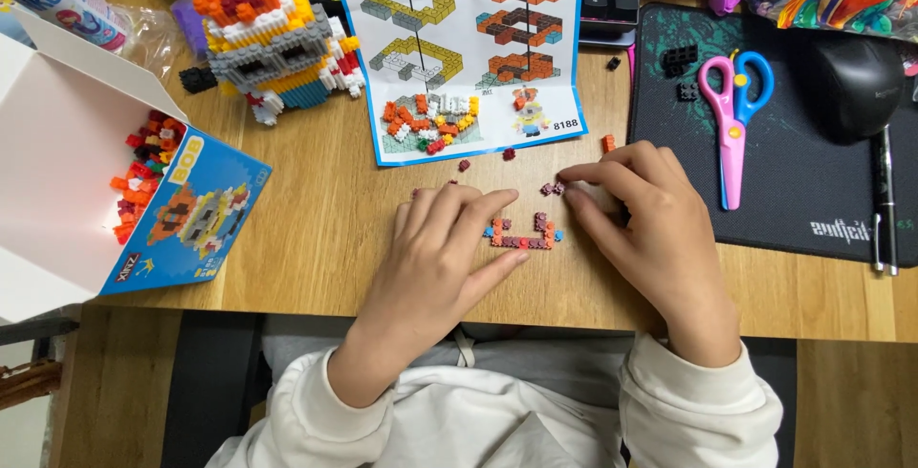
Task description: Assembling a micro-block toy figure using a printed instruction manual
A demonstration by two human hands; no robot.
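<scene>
The scissors (732, 114) are pink and blue. The box (186, 215) is blue, the mat (822, 200) black, the figure (273, 38) orange, yellow and grey.

Small flat brick assembly (521, 236), dark red with blue ends, lying on wooden desk between both hands; tiny dark-red brick piece (549, 188) pinched just above it.
</scene>
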